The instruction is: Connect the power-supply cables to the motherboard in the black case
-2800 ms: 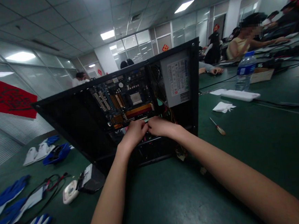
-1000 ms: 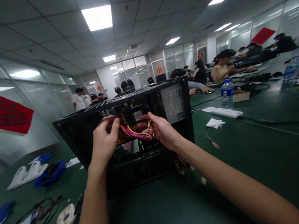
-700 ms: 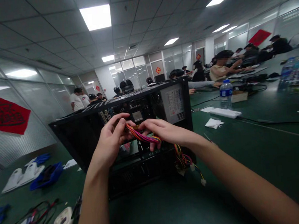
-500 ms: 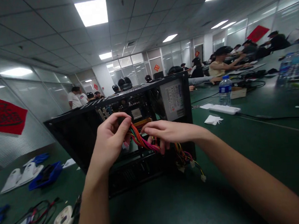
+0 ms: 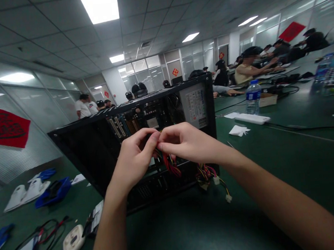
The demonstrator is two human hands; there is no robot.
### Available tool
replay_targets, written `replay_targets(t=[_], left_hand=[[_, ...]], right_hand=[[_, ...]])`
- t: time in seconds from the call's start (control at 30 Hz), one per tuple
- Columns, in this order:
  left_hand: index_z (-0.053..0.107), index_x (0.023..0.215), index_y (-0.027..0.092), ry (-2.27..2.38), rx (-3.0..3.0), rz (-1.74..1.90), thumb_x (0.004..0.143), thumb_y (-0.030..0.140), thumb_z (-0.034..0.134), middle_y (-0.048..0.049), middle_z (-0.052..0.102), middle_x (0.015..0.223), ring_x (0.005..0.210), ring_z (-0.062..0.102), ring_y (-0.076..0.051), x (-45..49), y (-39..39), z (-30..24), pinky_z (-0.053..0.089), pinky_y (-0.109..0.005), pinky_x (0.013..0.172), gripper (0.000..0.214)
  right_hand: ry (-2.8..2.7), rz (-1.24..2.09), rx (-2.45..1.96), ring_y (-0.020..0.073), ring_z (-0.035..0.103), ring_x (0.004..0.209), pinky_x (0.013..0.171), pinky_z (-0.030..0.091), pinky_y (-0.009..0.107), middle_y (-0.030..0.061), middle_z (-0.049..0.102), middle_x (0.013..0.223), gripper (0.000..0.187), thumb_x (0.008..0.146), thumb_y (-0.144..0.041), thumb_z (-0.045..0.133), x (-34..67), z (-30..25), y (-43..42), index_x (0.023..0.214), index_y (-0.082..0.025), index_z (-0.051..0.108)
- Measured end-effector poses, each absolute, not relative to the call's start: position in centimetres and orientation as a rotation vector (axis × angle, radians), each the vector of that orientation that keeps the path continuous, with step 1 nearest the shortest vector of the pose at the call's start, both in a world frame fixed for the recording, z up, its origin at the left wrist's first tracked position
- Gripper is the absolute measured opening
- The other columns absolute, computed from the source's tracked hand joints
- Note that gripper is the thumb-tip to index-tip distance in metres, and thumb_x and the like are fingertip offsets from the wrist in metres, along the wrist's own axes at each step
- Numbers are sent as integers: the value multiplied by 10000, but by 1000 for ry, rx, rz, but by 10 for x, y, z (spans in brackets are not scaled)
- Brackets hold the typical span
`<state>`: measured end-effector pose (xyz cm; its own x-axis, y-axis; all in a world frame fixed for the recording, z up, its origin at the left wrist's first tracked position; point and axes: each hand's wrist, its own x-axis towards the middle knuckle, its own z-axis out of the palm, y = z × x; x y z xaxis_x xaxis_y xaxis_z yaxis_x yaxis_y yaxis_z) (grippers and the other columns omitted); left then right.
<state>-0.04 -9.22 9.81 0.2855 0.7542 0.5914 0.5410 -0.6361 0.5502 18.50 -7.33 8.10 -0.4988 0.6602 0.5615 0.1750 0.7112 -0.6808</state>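
Observation:
A black computer case (image 5: 80,158) stands open in front of me, its motherboard (image 5: 133,122) and silver power supply (image 5: 195,106) showing. My left hand (image 5: 138,152) pinches a bundle of coloured power cables (image 5: 171,165) at the case opening. Fingertips of my right hand (image 5: 182,141) press against those of the left and close on the same bundle. The cables hang down below both hands; their gripped end is hidden by the fingers. Another tangle of wires with white connectors (image 5: 217,180) droops over the case's lower right edge.
A water bottle (image 5: 253,98), a power strip (image 5: 252,118) and a crumpled tissue (image 5: 239,130) are on the green table to the right. On the left lie a blue tray (image 5: 53,192), loose cables (image 5: 50,238) and a beige device (image 5: 73,242). Other people sit farther back.
My right hand has moved up and left from lower on the cable bundle to meet my left hand. The bundle, earlier stretched between the hands, now hangs down. The view has shifted slightly.

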Motion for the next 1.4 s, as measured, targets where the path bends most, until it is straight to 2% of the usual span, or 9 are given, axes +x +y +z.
replay_targets(t=[0.2, 0.47, 0.6, 0.73, 0.87, 0.97, 1.03, 1.27, 1.4], left_hand=[[746, 928, 164, 1240, 2377, 1246, 955, 432, 567, -43, 740, 841, 773, 666, -184, 2, -89, 97, 509, -261, 693, 323], [739, 1018, 171, 1152, 2199, 1246, 947, 507, 568, -27, 716, 801, 671, 656, -159, 7, -89, 98, 539, -252, 631, 384], [734, 1054, 166, 1115, 2016, 1280, 913, 496, 626, -53, 743, 928, 772, 707, -185, 5, -83, 94, 605, -313, 762, 374], [735, 1093, 152, 1086, 1917, 1321, 831, 403, 741, -91, 754, 1085, 958, 721, -231, 2, -79, 93, 602, -368, 894, 363], [728, 1157, 144, 1058, 1833, 1439, 758, 341, 804, -116, 757, 1116, 950, 729, -244, 1, -79, 93, 622, -334, 784, 452], [736, 1160, 151, 1056, 1805, 1468, 749, 357, 810, -125, 763, 1102, 892, 738, -242, -1, -80, 93, 612, -286, 654, 466], [747, 1143, 150, 1049, 1807, 1464, 742, 368, 818, -126, 770, 1081, 860, 741, -237, -2, -81, 93, 606, -280, 630, 462], [767, 1060, 137, 988, 1844, 1490, 714, 318, 838, -124, 771, 1096, 957, 735, -244, -1, -85, 96, 612, -350, 845, 396], [765, 1039, 127, 990, 1879, 1469, 734, 293, 813, -118, 776, 1063, 941, 739, -240, 1, -88, 97, 606, -375, 887, 351]], right_hand=[[-2066, 588, -660, 118, 573, 665, 612, 391, 241, 13, 674, 758, 99, 871, -233, 646, 180, 78, -77, 850, -145, 685], [-1844, 662, -666, 108, 534, 590, 547, 375, 227, -22, 591, 624, 94, 780, -199, 631, 185, 83, -70, 698, -161, 605], [-1691, 744, -629, 107, 539, 552, 513, 403, 222, -25, 585, 617, 113, 767, -246, 648, 193, 87, -64, 700, -170, 596], [-1606, 806, -625, 96, 519, 502, 462, 399, 208, -27, 579, 602, 144, 743, -287, 677, 196, 88, -59, 704, -173, 599], [-1545, 852, -635, 91, 511, 488, 420, 375, 198, -16, 590, 615, 172, 736, -320, 689, 195, 85, -54, 716, -172, 605], [-1531, 887, -643, 86, 498, 475, 388, 342, 186, -15, 591, 620, 175, 733, -329, 691, 192, 83, -52, 731, -174, 611], [-1537, 915, -642, 81, 492, 470, 381, 337, 180, -18, 588, 620, 170, 729, -321, 695, 189, 82, -52, 734, -174, 610], [-1647, 1092, -625, 67, 484, 463, 386, 357, 166, -37, 560, 584, 211, 737, -336, 723, 192, 83, -51, 711, -175, 589], [-1696, 1160, -618, 73, 523, 501, 437, 421, 171, -28, 589, 605, 250, 758, -361, 764, 198, 83, -48, 739, -164, 610]])
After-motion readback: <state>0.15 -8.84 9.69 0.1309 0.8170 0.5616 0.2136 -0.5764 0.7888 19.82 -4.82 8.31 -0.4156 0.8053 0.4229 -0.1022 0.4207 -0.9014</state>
